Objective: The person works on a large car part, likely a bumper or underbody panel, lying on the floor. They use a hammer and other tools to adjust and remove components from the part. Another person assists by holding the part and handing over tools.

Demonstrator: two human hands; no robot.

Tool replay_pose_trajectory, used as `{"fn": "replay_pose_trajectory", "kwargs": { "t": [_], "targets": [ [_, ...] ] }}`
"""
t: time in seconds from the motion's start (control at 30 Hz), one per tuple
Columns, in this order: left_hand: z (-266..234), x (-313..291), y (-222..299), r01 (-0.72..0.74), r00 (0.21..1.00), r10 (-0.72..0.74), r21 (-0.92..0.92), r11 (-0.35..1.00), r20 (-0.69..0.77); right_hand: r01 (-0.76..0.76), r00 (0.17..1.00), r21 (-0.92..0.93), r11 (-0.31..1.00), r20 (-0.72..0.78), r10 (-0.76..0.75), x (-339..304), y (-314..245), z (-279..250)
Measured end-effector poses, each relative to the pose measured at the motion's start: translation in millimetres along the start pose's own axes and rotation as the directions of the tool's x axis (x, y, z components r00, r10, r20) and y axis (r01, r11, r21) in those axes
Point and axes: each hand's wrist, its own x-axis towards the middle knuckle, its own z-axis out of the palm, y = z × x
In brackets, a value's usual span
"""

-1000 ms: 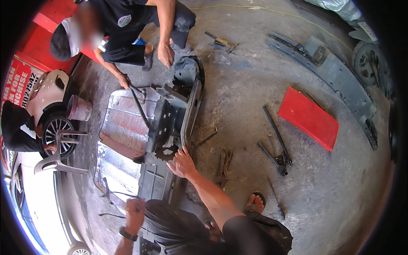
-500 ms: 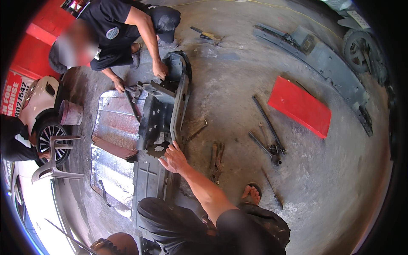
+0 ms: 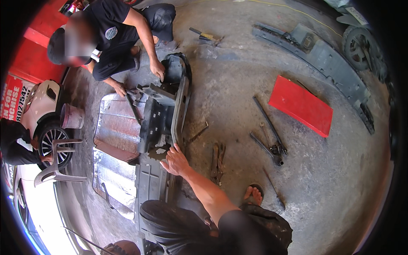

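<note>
My right hand (image 3: 175, 162) grips the edge of a long, dark grey car body panel (image 3: 154, 178), thumb spread toward its near face and fingers over the rim. A torn, jagged patch shows in the panel beside my fingers. My left hand is out of sight. Across from me a co-worker crouches: one hand (image 3: 157, 69) is on the panel's far end, the other (image 3: 120, 89) grasps a dark bar-like tool (image 3: 134, 108), whose tip points at the panel. A silver reflective sheet (image 3: 112, 163) lies under and beside the panel.
Floor tools lie to my right: a long black bar (image 3: 269, 123), pliers-like tools (image 3: 217, 161) and a screwdriver-like rod (image 3: 274, 189). Beyond are a red box-like lid (image 3: 299, 106) and another grey panel (image 3: 327, 59). Left stand a plastic chair (image 3: 57, 165), a bucket (image 3: 71, 116) and a car wheel (image 3: 54, 142).
The whole view has shifted slightly. My right hand keeps its place on the panel. The co-worker's head and torso have shifted a little; both their hands stay near the panel and tool.
</note>
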Motion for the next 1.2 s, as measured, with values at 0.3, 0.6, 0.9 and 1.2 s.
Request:
{"fn": "replay_pose_trajectory", "kwargs": {
  "t": [0.3,0.6,0.9,1.2],
  "targets": [
    [28.1,-64.6,-41.6,0.730,0.670,-0.738,0.108,0.675,0.086,-0.015,1.000,-0.030,0.999,-0.027,0.014,-7.7,13.8,3.6],
    [21.8,-312.4,-93.9,0.660,0.582,-0.802,0.499,0.562,0.134,0.012,0.999,-0.006,1.000,-0.041,-0.012,0.3,2.1,3.6],
    [31.6,-296.0,-73.2,0.674,0.576,-0.810,0.500,0.545,0.106,-0.010,1.000,-0.015,1.000,0.003,0.010,-4.3,-4.8,3.7],
    [23.2,-276.8,-73.0,0.739,0.461,-0.886,0.528,0.418,0.057,0.003,0.998,-0.060,0.998,0.070,0.002,5.0,-14.4,0.7]
  ]
}}
